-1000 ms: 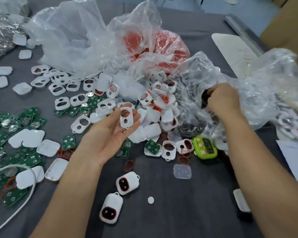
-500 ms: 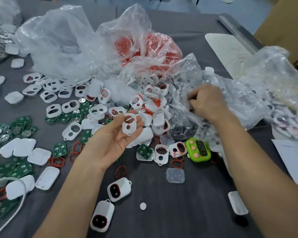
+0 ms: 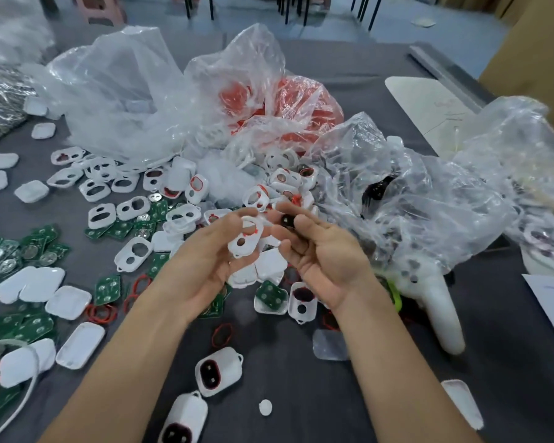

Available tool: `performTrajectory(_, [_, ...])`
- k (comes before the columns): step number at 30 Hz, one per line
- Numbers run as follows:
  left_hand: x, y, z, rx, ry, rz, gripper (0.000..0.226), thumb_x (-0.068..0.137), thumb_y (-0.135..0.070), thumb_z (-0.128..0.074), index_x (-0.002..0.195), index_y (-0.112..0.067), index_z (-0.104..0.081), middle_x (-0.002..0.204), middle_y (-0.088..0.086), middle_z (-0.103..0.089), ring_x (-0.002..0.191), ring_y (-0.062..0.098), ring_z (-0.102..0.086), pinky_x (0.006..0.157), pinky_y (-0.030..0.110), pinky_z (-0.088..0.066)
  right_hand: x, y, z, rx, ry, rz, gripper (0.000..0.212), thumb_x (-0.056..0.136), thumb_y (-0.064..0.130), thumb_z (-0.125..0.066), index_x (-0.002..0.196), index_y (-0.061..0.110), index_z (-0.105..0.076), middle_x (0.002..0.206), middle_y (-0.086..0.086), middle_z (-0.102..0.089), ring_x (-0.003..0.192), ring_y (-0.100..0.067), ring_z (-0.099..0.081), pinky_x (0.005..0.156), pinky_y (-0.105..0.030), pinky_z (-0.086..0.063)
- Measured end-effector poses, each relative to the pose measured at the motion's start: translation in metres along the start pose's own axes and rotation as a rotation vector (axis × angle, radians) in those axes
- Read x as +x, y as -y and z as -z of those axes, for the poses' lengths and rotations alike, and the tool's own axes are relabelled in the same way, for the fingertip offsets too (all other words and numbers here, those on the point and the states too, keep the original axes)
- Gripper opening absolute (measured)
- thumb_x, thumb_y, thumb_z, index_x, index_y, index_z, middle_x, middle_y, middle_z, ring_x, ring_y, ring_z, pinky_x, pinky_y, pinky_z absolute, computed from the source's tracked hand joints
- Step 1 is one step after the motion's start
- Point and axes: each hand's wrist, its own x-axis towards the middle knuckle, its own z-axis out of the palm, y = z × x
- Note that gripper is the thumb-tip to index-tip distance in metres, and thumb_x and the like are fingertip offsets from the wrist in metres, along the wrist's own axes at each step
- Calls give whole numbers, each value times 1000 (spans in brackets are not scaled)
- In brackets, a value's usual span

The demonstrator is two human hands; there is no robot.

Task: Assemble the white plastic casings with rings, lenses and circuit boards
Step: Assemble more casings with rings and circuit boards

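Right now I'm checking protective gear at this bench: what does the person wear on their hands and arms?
Nothing that shows. The left hand and right hand are bare, with no gloves, and both forearms are uncovered to the picture's edge: no sleeves, watch or bracelet. The fingers are slightly blurred, so a thin ring cannot be ruled out.

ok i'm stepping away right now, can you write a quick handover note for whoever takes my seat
Left hand holds a white casing front with a red ring in it.
Right hand pinches a dark lens beside that casing, not yet seated.
Empty casing fronts and green circuit boards lie to the left, loose red rings among them.
Done: two closed casings nearest you.
Left: seat the lens, add a board, close up, then work through the pile.
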Motion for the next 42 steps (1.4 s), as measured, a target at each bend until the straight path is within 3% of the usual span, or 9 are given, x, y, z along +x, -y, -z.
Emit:
performTrajectory(3, [-2,5,16,-155,142,-1,73,61,-39,-98,125,-16,-73,121,11,-72,117,27,-68,96,38,-58,3,-13,0,-124,-69,72,14,83,19,-68,82,13,-80,79,-10,-76,58,-10,-69,52,-17,-52])
performTrajectory(6, [-2,5,20,-95,205,-15,74,58,-34,-100,125,-17,-73,123,12,-72,120,25,-67,94,39,-58,6,-20,0,-220,-115,149,10,76,20,-74,67,19,-79,63,-6,-67,47,-10,-50,47,-17,-40])
performTrajectory(11, [-1,7,11,5,107,-54,47,62,-21,-93,107,-16,-80,113,11,-75,104,25,-73,82,34,-62,3,-22,1,-291,-97,246,19,86,0,-72,76,14,-80,71,-11,-72,54,-13,-61,51,-19,-49])
performTrajectory(15, [2,8,13,-12,78,-84,27,77,-5,-75,102,-15,-81,110,11,-76,95,23,-76,76,30,-62,-3,-20,-1,-290,-49,299,7,75,13,-79,82,13,-81,79,-13,-76,65,-16,-70,58,-21,-54])
performTrajectory(19, [3,5,14,8,117,-81,60,50,-30,-103,104,-15,-81,114,12,-76,100,24,-75,77,30,-62,-2,-20,2,-259,-45,226,30,85,-9,-66,79,16,-81,80,-10,-75,63,-15,-66,62,-22,-55])
performTrajectory(25, [-2,5,13,44,125,-113,69,43,-38,-104,104,-17,-81,111,7,-77,99,19,-75,78,29,-61,-5,-24,-1,-283,-35,227,32,86,-9,-64,78,16,-82,82,-10,-75,67,-17,-63,69,-28,-51])
performTrajectory(33, [-3,6,14,-17,236,-272,61,52,-11,-100,109,-14,-78,115,13,-76,102,23,-74,89,33,-60,-6,-22,2,-97,3,100,29,88,-6,-61,76,12,-81,77,-14,-72,61,-16,-66,55,-21,-55])
performTrajectory(36, [-1,9,13,42,225,-306,49,63,8,-83,106,-17,-79,112,11,-77,100,22,-75,88,31,-59,-5,-22,2,-110,29,66,31,91,-9,-54,98,4,-81,79,-11,-69,59,-14,-56,56,-22,-45])
performTrajectory(42, [0,9,12,74,231,-330,46,63,2,-87,104,-17,-78,113,11,-77,99,21,-74,87,29,-58,-8,-19,3,-329,41,149,32,96,-7,-51,91,8,-79,84,-2,-73,63,-11,-50,66,-26,-37])
